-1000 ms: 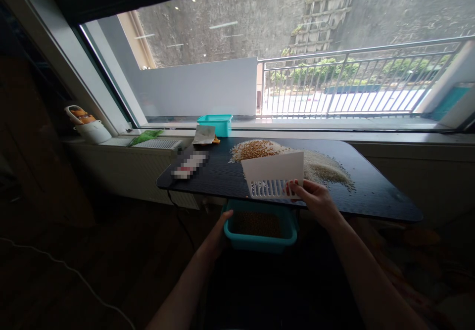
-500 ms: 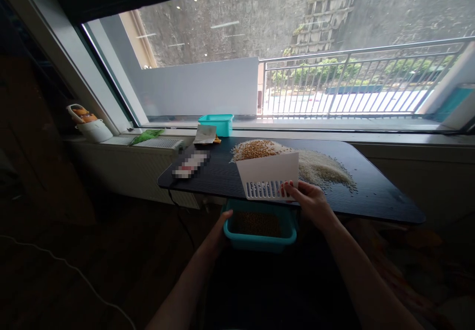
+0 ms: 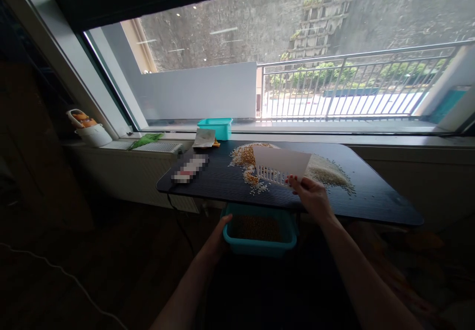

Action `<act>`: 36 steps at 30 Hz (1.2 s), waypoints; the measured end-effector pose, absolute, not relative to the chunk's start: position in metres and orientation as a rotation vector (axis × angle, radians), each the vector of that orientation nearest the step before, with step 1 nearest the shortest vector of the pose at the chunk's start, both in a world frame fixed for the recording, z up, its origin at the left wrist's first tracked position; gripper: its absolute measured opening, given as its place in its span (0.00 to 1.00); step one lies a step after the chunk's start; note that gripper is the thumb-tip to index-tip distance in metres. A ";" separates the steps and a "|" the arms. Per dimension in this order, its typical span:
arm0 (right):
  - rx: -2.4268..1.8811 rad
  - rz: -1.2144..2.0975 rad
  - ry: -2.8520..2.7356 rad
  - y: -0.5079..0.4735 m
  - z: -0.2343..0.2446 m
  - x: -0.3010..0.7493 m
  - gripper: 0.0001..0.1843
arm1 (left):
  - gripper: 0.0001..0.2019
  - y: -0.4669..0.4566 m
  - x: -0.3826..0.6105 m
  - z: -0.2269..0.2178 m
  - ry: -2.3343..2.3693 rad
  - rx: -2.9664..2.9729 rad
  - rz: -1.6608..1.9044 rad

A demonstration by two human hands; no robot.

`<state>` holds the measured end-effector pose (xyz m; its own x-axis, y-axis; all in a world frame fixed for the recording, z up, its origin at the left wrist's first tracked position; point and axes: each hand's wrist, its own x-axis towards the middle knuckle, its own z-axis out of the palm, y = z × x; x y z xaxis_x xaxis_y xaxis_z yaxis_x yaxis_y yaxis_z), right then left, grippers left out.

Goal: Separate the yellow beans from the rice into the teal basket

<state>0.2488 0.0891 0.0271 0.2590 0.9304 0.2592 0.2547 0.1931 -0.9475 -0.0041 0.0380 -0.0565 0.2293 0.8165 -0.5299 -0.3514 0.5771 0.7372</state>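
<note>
My right hand (image 3: 309, 195) grips a white slotted scraper (image 3: 282, 161) by its lower right corner, the row of slots facing down at the tabletop. Behind and left of the scraper lies a heap of orange-yellow kernels (image 3: 243, 157) mixed with white grains, part of it hidden by the scraper. A smaller clump of kernels and grains (image 3: 253, 179) sits nearer the front edge. On the right spreads a pile of white rice-like grains (image 3: 328, 170). My left hand (image 3: 219, 232) holds the left rim of a teal tub (image 3: 260, 247) below the table edge; dark kernels cover its bottom.
The dark table (image 3: 371, 199) stands against the window sill. At its back left are a second teal tub (image 3: 215, 129) and a paper packet (image 3: 204, 138); a blurred-out flat item (image 3: 190, 168) lies in front. A radiator (image 3: 129, 171) and a white pot (image 3: 93, 134) are further left.
My right hand has moved the scraper back and to the right, tilting it. A small clump of kernels and grains now shows nearer the front edge. My left hand stays on the tub.
</note>
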 end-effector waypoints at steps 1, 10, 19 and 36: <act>-1.324 0.706 -1.257 0.090 0.026 0.248 0.21 | 0.29 0.038 -0.004 -0.056 1.051 0.527 0.857; -1.304 0.771 -1.314 0.085 0.027 0.239 0.20 | 0.27 0.036 0.000 -0.044 1.110 0.492 0.844; -1.268 0.785 -1.316 0.076 0.029 0.238 0.19 | 0.28 0.036 -0.002 -0.048 1.122 0.523 0.837; -1.298 0.774 -1.336 0.067 0.037 0.240 0.19 | 0.30 0.038 -0.003 -0.053 1.138 0.542 0.848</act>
<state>0.2396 0.0675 0.0369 0.1614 0.9563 0.2439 0.2640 0.1963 -0.9443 -0.0026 0.0379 -0.0526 0.1723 0.8111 -0.5589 -0.3042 0.5835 0.7530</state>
